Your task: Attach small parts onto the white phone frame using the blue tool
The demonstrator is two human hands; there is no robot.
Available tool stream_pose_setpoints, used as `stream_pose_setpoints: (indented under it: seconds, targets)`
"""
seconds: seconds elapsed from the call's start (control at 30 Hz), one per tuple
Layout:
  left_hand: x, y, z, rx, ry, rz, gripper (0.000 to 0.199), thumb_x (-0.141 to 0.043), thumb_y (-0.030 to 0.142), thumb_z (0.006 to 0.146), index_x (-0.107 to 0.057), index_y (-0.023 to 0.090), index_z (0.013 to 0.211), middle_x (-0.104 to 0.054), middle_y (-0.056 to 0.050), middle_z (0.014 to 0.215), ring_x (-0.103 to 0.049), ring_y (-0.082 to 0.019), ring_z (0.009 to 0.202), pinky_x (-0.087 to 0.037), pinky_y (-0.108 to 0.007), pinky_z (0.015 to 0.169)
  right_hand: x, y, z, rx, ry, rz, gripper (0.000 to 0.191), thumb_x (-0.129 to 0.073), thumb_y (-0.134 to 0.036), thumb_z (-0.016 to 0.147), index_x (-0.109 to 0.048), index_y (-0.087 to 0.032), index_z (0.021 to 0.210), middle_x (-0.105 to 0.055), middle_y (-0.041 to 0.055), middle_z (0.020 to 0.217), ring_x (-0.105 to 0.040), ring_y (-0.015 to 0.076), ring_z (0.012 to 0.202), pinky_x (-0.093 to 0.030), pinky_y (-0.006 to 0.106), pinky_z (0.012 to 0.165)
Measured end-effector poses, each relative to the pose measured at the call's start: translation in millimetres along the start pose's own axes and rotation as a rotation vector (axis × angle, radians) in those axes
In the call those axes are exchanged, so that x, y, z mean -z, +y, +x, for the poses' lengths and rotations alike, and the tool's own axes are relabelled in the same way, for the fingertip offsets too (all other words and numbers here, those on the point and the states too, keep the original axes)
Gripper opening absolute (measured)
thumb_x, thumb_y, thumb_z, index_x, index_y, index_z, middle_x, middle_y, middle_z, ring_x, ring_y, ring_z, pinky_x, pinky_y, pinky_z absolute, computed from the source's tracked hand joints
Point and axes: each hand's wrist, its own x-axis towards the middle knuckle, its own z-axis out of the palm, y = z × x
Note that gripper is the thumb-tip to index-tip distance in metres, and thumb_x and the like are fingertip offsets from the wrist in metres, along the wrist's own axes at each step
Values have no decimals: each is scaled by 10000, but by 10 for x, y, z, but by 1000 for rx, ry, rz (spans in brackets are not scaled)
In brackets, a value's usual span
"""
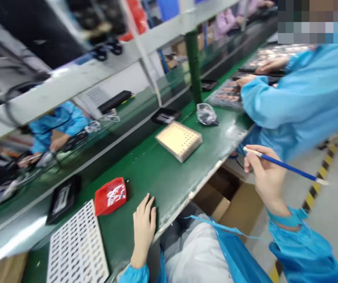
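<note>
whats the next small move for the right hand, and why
Probably bring the right hand, holding the slim blue stick with white ends, over the green tabletop: it is out past the edge, while the left hand rests on top.

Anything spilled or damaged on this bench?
The front edge of the green bench looks chipped, with ragged pale patches. A tiny white speck lies beside the red tray, perhaps strayed from the white bits inside.

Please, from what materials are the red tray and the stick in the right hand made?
Red tray: probably plastic, slightly glossy; its thin, evenly coloured walls suggest this. Stick in the right hand: perhaps painted wood or plastic; smooth blue shaft, whitish ends. Blur leaves it open.
</note>
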Motion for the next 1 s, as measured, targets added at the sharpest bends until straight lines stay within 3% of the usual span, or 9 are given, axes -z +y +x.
stream_pose_setpoints:
  seconds: [0.13, 0.27, 0.37, 0.43, 0.57, 0.7, 0.83, 0.9, 1.0]
  targets:
    - [-92, 194, 7, -21, 68, 50, 422, -359, 270, 1202, -747, 185, 1345, -707, -155, 1507, -682, -258, 1327, -516, -379, 995, -618, -96, 373, 141, -348, -71, 132, -807, -372, 1068, -846, -265, 1136, -701, 45, 989, -658, 166, 659, -589, 258, 527]
    - [-107, 326, -14, -7, 91, 41, 425, -362, 236, 1203, -760, 180, 1339, -711, -139, 1508, -668, -247, 1349, -500, -354, 992, -1116, 181, 757, 203, -641, -186, 293, -762, -521, 1068, -829, -235, 1075, -704, 91, 1144, -732, 223, 829, -649, 309, 626]
    - [-108, 381, -50, 0, 96, 29, 422, -370, 234, 1202, -765, 178, 1341, -706, -140, 1516, -664, -247, 1352, -490, -349, 984, -1200, 422, 984, 46, -882, -309, 474, -773, -659, 962, -711, -210, 1100, -739, 78, 942, -742, 260, 724, -633, 354, 615]
    - [-97, 418, -63, 0, 96, 15, 425, -373, 243, 1201, -769, 176, 1336, -702, -145, 1518, -663, -255, 1354, -492, -355, 979, -1173, 483, 1046, -45, -971, -396, 519, -754, -686, 905, -623, -227, 1107, -703, 27, 771, -712, 269, 612, -588, 358, 570]
    - [-37, 502, -45, 33, 83, -27, 418, -372, 228, 1196, -762, 155, 1330, -711, -161, 1500, -680, -284, 1334, -502, -379, 971, -1168, 432, 994, 72, -1097, -589, 280, -636, -495, 958, -580, -236, 1048, -630, -14, 619, -628, 245, 512, -467, 336, 561]
    - [14, 535, -1, 20, 116, -33, 384, -379, 215, 1205, -732, 128, 1329, -728, -176, 1468, -710, -283, 1283, -496, -382, 938, -1195, 369, 897, 155, -1137, -666, 225, -602, -467, 994, -562, -247, 963, -585, -16, 563, -582, 241, 464, -398, 329, 530]
    - [99, 609, 77, 76, 194, -224, 317, -446, 208, 1198, -758, 186, 1247, -788, -109, 1357, -737, -257, 1253, -529, -360, 956, -1160, 129, 712, 207, -962, -545, 443, -681, -647, 1081, -699, -211, 1005, -658, 14, 632, -634, 228, 515, -503, 318, 546]
    - [199, 730, 167, 171, 249, -473, 269, -505, 204, 1185, -773, 229, 1186, -820, -53, 1252, -766, -206, 1177, -566, -312, 991, -1163, -63, 523, 120, -858, -371, 414, -830, -608, 1043, -744, -205, 1008, -739, 41, 761, -653, 201, 531, -554, 285, 530]
    - [372, 982, 386, 342, 300, -925, 183, -618, 237, 1155, -801, 253, 1159, -832, -12, 1130, -790, -138, 1057, -610, -210, 945, -1209, -311, 167, -136, -838, -91, 313, -954, -448, 985, -751, -210, 987, -796, 60, 906, -634, 152, 499, -562, 219, 465]
